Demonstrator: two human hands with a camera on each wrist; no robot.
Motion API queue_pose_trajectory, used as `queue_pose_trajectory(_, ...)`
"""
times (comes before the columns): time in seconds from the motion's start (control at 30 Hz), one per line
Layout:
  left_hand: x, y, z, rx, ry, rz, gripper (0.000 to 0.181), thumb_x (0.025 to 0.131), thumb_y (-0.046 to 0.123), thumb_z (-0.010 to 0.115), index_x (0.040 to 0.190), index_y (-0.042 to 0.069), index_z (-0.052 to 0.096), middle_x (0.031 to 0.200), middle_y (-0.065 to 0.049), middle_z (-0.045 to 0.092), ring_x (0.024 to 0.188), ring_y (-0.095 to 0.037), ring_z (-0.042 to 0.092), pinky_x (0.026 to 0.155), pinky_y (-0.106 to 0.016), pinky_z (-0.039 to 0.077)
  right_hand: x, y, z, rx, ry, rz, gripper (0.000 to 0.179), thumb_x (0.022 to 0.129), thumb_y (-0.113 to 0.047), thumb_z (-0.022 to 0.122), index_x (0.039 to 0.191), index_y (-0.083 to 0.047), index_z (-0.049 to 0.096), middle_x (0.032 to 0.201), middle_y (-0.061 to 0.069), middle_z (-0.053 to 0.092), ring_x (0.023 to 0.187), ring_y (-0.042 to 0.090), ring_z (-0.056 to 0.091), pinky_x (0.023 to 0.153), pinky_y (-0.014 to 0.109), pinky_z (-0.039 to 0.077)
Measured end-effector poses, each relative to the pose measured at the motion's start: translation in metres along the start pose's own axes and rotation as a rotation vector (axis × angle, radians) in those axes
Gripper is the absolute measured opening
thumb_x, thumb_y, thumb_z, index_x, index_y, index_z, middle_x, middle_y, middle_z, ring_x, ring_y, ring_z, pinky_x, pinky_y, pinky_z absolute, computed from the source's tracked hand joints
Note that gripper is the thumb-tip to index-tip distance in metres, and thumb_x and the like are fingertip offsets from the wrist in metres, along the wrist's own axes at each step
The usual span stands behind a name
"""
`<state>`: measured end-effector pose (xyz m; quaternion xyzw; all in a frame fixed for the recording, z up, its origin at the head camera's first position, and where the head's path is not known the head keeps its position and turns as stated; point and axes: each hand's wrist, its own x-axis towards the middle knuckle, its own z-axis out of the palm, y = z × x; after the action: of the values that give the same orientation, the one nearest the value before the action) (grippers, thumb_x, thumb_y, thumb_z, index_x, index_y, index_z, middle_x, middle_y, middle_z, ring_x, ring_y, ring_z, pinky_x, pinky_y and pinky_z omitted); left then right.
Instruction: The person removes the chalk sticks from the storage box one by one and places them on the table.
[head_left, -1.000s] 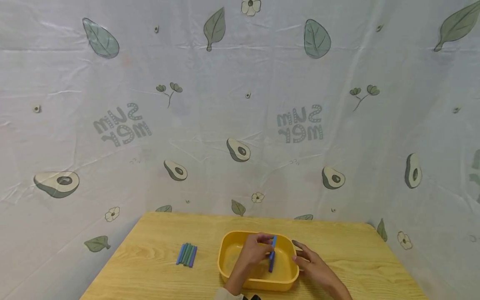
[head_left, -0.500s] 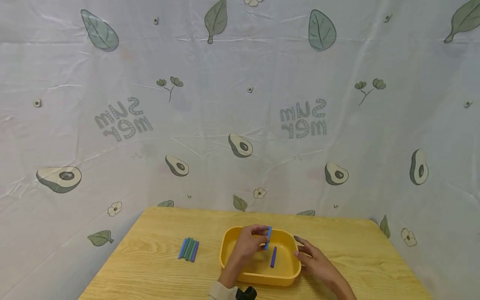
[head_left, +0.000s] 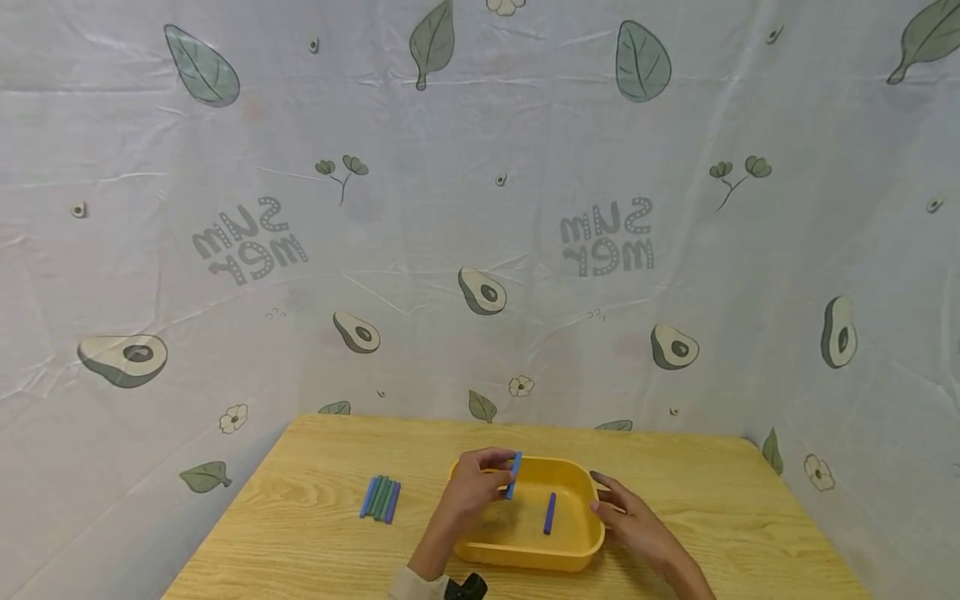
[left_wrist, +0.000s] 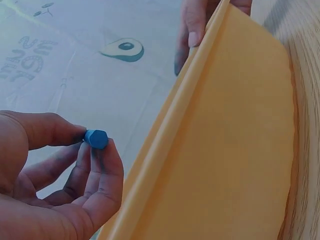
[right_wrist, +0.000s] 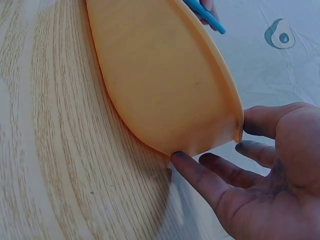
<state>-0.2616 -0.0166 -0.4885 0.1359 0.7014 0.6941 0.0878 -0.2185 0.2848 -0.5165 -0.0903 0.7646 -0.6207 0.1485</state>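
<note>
My left hand pinches a blue crayon-like stick above the left part of a yellow plastic tub. In the left wrist view, the end of this blue stick is six-sided, between thumb and fingertips. My right hand holds the tub's right end. The right wrist view shows its thumb at the rim and its fingertips, darkly smudged, against the tub's outer wall. A dark blue-violet stick lies alone on the tub's floor.
Left of the tub, several blue, green and violet sticks lie side by side on the wooden table. A pale printed sheet hangs behind the table and at its sides.
My left hand has lifted the blue stick off the violet one and carried it left, towards the tub's left side. The violet stick stays in the tub. My right hand keeps its place.
</note>
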Motion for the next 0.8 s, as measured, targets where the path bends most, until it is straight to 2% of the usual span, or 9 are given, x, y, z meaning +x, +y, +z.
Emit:
queue_pose_trajectory(0.3,-0.008,0.001,-0.025,0.034,0.008,-0.002,0.034,0.102,0.003,0.069,0.135,-0.003,0.070,0.116,-0.017,0.066,0.097,-0.018,0.069,0.083,-0.035,0.067,-0.001,0.003,0.000,0.008,-0.005,-0.016,0.076,0.116,-0.022,0.049,0.168,0.010,0.003,0.158,0.052,0.024,0.139,0.057,0.054,0.104,0.054,0.060)
queue_pose_trajectory(0.5,-0.011,0.000,-0.044,0.083,0.042,0.014,0.035,0.102,0.004,0.069,0.136,-0.004,0.070,0.117,-0.020,0.067,0.100,-0.021,0.072,0.083,-0.037,0.067,-0.001,0.002,-0.001,0.022,-0.020,-0.022,0.075,0.116,-0.021,0.048,0.168,0.010,0.003,0.158,0.052,0.025,0.138,0.056,0.056,0.104,0.054,0.060)
queue_pose_trajectory(0.8,-0.018,0.003,-0.071,0.083,0.118,-0.025,0.036,0.100,0.006,0.071,0.135,-0.005,0.070,0.115,-0.016,0.068,0.089,-0.016,0.069,0.080,-0.032,0.066,-0.003,-0.002,-0.001,0.017,-0.022,-0.017,0.076,0.116,-0.024,0.050,0.168,0.010,0.005,0.159,0.051,0.025,0.137,0.054,0.058,0.103,0.052,0.061)
